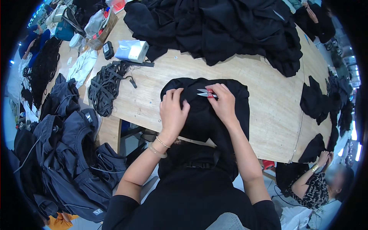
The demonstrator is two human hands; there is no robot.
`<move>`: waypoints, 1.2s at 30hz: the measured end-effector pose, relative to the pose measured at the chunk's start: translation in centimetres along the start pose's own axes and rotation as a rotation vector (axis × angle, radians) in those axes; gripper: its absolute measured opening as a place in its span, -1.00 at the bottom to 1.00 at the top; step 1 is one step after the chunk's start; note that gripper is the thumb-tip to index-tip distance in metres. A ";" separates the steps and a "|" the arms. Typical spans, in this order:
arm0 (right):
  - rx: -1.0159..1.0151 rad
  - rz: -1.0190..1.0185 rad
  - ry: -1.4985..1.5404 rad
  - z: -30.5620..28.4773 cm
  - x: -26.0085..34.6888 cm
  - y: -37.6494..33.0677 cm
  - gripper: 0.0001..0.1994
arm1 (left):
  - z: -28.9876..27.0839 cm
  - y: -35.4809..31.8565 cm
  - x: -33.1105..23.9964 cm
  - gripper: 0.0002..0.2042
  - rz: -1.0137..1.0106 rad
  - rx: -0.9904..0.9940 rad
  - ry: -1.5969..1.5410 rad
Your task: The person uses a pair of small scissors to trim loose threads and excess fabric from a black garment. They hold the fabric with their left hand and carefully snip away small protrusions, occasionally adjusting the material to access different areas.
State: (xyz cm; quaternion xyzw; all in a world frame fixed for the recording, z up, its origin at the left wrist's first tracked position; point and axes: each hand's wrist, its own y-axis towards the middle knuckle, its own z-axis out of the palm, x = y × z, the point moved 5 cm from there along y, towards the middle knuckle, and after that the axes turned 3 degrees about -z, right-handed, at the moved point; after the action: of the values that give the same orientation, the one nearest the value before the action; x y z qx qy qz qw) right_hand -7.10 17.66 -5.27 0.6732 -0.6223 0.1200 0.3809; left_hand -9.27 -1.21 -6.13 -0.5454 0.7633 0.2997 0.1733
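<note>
A black garment [199,119] lies bunched over the near edge of the wooden table, partly on my lap. My right hand [224,102] is closed round a small pair of thread snips [209,93] with red grips. The two pointed blades are apart and point left, just above the cloth. My left hand [174,111] rests on the garment's left side, fingers bent and thumb apart from them. Whether a bit of cloth is pinched under its fingertips is hidden.
A big heap of black fabric [214,27] covers the table's far side. To the left lie a tangle of dark straps [105,88], a tissue pack [131,51] and a black case [108,50]. Dark garments [73,153] hang at my left. A co-worker [314,184] sits at the right.
</note>
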 end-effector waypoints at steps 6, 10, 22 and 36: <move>-0.118 0.077 0.195 -1.5 0.2 -1.6 -0.79 | 0.2 4.0 10.2 -0.86 -0.856 0.089 -1.187; -0.217 -0.008 0.197 -1.1 1.1 -3.1 -0.72 | -0.2 3.9 6.4 -0.91 -0.795 -0.080 -1.224; -0.327 -0.100 0.179 -3.2 3.4 -4.5 -0.73 | 2.7 -3.6 -3.7 -0.68 -1.129 0.486 -1.608; -0.179 0.081 0.466 -4.8 5.5 -2.3 -0.59 | 0.4 -1.8 -4.2 -0.77 -0.893 0.400 -1.673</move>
State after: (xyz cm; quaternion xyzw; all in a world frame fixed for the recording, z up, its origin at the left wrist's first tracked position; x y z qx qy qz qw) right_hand -2.38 16.55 0.70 0.5653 -0.5524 0.2315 0.5672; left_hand -6.13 1.71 -4.40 -0.3559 0.1528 0.3621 0.8479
